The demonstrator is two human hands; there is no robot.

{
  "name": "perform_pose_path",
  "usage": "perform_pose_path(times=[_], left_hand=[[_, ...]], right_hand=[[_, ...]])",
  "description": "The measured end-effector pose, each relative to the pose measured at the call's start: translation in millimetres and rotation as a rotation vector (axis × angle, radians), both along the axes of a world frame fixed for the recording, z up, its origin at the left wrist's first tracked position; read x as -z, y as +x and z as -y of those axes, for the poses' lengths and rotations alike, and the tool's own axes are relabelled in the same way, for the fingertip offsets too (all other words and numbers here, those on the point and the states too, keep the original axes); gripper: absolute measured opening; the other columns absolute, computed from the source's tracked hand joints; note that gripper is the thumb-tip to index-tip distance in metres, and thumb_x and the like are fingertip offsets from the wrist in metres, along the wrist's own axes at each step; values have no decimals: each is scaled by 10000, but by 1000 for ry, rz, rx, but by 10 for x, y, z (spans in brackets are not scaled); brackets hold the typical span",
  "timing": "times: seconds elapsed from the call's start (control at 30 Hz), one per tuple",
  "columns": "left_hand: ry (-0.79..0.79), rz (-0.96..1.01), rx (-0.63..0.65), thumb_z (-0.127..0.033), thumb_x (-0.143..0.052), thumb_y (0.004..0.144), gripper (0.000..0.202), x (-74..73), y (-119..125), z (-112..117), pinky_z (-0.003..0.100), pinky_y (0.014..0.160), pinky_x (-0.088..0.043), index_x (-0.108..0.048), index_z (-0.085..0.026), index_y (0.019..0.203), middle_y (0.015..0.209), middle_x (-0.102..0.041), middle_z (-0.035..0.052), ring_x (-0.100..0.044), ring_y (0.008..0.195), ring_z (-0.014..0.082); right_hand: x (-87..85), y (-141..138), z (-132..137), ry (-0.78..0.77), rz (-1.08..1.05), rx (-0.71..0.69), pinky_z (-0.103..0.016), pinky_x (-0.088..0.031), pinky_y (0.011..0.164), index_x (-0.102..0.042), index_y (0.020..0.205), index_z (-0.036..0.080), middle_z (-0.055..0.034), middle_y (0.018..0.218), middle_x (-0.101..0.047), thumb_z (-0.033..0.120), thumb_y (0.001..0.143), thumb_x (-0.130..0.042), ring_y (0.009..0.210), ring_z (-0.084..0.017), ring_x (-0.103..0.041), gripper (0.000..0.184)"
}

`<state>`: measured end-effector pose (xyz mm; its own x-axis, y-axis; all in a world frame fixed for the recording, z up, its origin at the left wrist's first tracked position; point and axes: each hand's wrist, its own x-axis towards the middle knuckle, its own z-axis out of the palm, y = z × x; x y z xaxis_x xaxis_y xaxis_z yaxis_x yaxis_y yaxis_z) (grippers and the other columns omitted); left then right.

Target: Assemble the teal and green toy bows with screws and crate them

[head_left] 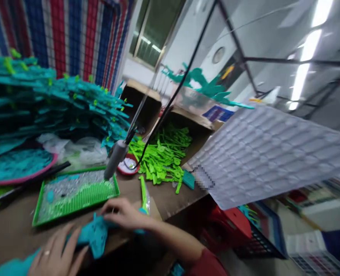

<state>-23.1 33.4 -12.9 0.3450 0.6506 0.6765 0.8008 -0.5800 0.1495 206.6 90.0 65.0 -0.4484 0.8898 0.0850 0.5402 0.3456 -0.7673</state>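
Note:
A teal molded plastic part [97,234] lies at the table's front edge, under both my hands. My left hand [57,251], with a ring on one finger, is curled over its left portion. My right hand [126,214] has its fingers bent in a pinch at the part's right end; whether a small piece sits between the fingertips is too blurred to tell. Just beyond them is a green tray [116,188] of small shiny pieces. Above the tray's right end hangs a grey cylindrical tool [115,159], resembling an electric screwdriver, on a cable.
Teal parts [57,103] are piled high at left, behind a pink-rimmed basin [55,159]. Bright green pieces [158,161] spill from a cardboard box [201,134]. A red bowl [137,168] holds white bits. A large pale ridged sheet [273,153] slants across the right.

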Motion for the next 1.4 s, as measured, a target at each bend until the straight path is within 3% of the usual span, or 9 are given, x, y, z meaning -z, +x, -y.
perform_pose_path(times=[0.13, 0.23, 0.3, 0.43, 0.5, 0.63, 0.87, 1.13, 1.4], left_hand=[[-196, -91, -162, -344, -462, 971, 366, -297, -315, 475, 561, 921, -480, -617, -81, 1172, 1233, -618, 248, -596, 1128, 414], [-287, -38, -270, -268, -572, 941, 319, -477, -389, 636, 524, 1006, -472, -582, -101, 1212, 1300, -588, 225, -544, 1243, 379], [-302, 17, -272, -241, -603, 928, 310, -521, -312, 638, 501, 1024, -479, -571, -118, 1210, 1284, -596, 202, -548, 1245, 345], [-272, 48, -255, -263, -626, 914, 256, -497, 27, 577, 489, 954, -520, -606, -99, 1110, 1172, -638, 203, -600, 1137, 329], [-239, 54, -172, -287, -632, 915, 240, -439, 193, 557, 456, 913, -536, -630, -100, 1065, 1103, -676, 177, -633, 1067, 304], [-173, -18, 137, -272, -587, 945, 340, -283, 427, 520, 403, 1032, -496, -613, -70, 1217, 1296, -647, 157, -573, 1244, 273], [-273, -105, 184, -62, -417, 952, 425, -94, 524, 351, 449, 1110, -450, -530, -28, 1360, 1468, -490, 198, -466, 1377, 307], [-279, -87, 157, -111, -524, 942, 461, -30, 562, 374, 434, 1205, -340, -503, -33, 1395, 1505, -441, 187, -405, 1421, 288], [-259, -135, 157, -101, -506, 952, 440, -66, 554, 363, 444, 1173, -393, -507, -21, 1385, 1487, -463, 196, -434, 1401, 296]], right_hand=[[-26, 349, -46, -116, -190, 44, -297, -603, 663, -559, 854, 246, -14, 891, -736, 354, 919, -532, 799, -163, -702, 129], [42, 459, -232, -183, -252, 41, -275, -547, 642, -568, 879, 222, -14, 852, -688, 366, 893, -613, 742, -143, -641, 152], [102, 295, -309, -126, -208, -148, -299, -533, 705, -605, 898, 213, -29, 858, -681, 340, 913, -609, 775, -152, -633, 128], [131, -307, -354, 62, -113, -737, -387, -492, 878, -612, 927, 205, -88, 997, -667, 299, 983, -488, 963, -195, -600, 166], [98, -470, -428, 56, -110, -851, -390, -488, 883, -594, 924, 197, -98, 1009, -651, 276, 990, -467, 978, -196, -587, 164], [-30, -154, -589, -38, -101, -762, -356, -490, 877, -597, 935, 200, -78, 996, -648, 195, 968, -515, 987, -179, -597, 88], [-39, 722, -319, -120, 90, -653, -328, -491, 884, -635, 980, 186, -95, 1065, -575, 162, 948, -542, 1021, -172, -572, 102], [69, 853, -308, -121, 131, -657, -332, -492, 886, -627, 1017, 186, -103, 1077, -561, 178, 964, -505, 1023, -180, -557, 133], [116, 755, -254, -20, 271, -713, -298, -490, 806, -608, 1033, 185, -80, 1011, -576, 167, 986, -441, 937, -172, -544, 175]])
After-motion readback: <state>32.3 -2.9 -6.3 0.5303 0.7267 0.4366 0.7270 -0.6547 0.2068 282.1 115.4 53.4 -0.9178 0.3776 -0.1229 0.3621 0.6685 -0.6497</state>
